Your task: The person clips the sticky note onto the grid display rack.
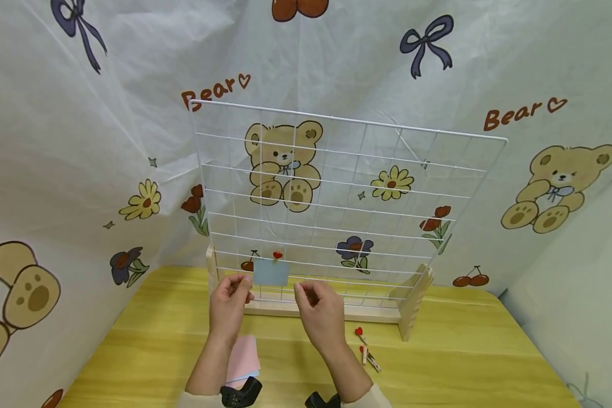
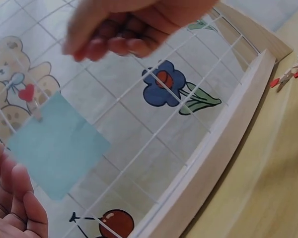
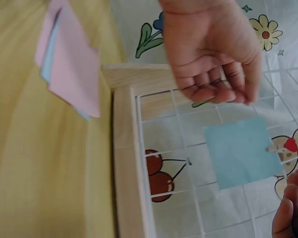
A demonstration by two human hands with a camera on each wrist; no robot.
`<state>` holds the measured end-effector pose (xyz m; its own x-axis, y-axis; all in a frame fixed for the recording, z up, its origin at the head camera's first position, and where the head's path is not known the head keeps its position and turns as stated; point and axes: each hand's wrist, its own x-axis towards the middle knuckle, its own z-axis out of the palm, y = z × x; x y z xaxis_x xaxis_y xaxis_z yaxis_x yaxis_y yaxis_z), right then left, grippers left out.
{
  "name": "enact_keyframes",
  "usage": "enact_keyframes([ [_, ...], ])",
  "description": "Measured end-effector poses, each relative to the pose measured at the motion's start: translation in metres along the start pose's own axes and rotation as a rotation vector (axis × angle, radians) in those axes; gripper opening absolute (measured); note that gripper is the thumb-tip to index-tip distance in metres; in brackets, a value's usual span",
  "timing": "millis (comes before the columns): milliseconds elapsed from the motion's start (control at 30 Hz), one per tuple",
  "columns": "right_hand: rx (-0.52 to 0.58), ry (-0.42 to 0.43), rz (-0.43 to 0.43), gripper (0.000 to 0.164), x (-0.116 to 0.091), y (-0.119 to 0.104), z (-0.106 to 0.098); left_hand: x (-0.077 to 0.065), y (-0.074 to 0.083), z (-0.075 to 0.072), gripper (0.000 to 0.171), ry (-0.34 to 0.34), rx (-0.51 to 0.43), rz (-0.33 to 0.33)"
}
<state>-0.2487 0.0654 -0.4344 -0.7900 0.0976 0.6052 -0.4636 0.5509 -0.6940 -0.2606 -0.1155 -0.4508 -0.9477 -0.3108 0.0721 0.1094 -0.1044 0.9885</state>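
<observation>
A light blue paper square (image 1: 271, 273) hangs low on the white wire grid (image 1: 348, 120). At its top edge a small wooden clothespin with a red heart (image 1: 277, 255) clips it to the wire. My left hand (image 1: 226, 309) is just off the paper's left edge, its fingers loosely bent and nothing in them. To the right of the paper, my right hand (image 1: 323, 317) is held apart from it, thumb and fingers softly curled around nothing. Both wrist views show a gap between the fingers of the far hand and the blue paper (image 2: 59, 146).
The grid stands in a wooden base (image 1: 326, 311) on a yellow wood-grain table (image 1: 454, 345). Pink and blue paper squares (image 1: 243, 357) lie stacked by my left forearm. Several heart clothespins (image 1: 371, 360) lie right of my right hand. A bear-print cloth (image 1: 148, 113) hangs behind.
</observation>
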Motion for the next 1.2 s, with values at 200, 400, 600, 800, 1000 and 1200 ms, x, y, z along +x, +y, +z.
enact_keyframes([
  [200, 0.02, -0.032, 0.076, 0.008, -0.021, 0.013, -0.005, -0.006, 0.01, -0.002, 0.027, -0.042, 0.046, 0.024],
  [400, -0.048, -0.078, 0.175, 0.011, -0.039, 0.035, -0.017, -0.015, 0.016, -0.006, 0.027, -0.089, 0.102, 0.051],
  [600, -0.105, -0.076, 0.239, 0.01, -0.054, 0.056, -0.025, -0.018, 0.013, -0.009, 0.025, -0.114, 0.14, 0.071],
  [800, -0.131, -0.08, 0.266, 0.01, -0.06, 0.067, -0.043, -0.023, 0.004, -0.015, 0.021, -0.21, 0.239, 0.105],
  [1000, -0.199, -0.12, 0.33, 0.011, -0.057, 0.08, -0.067, -0.027, 0.0, -0.026, 0.021, -0.289, 0.328, 0.102],
  [1200, -0.229, -0.148, 0.366, 0.013, -0.054, 0.09, -0.085, -0.03, -0.006, -0.038, 0.014, -0.306, 0.444, 0.068],
])
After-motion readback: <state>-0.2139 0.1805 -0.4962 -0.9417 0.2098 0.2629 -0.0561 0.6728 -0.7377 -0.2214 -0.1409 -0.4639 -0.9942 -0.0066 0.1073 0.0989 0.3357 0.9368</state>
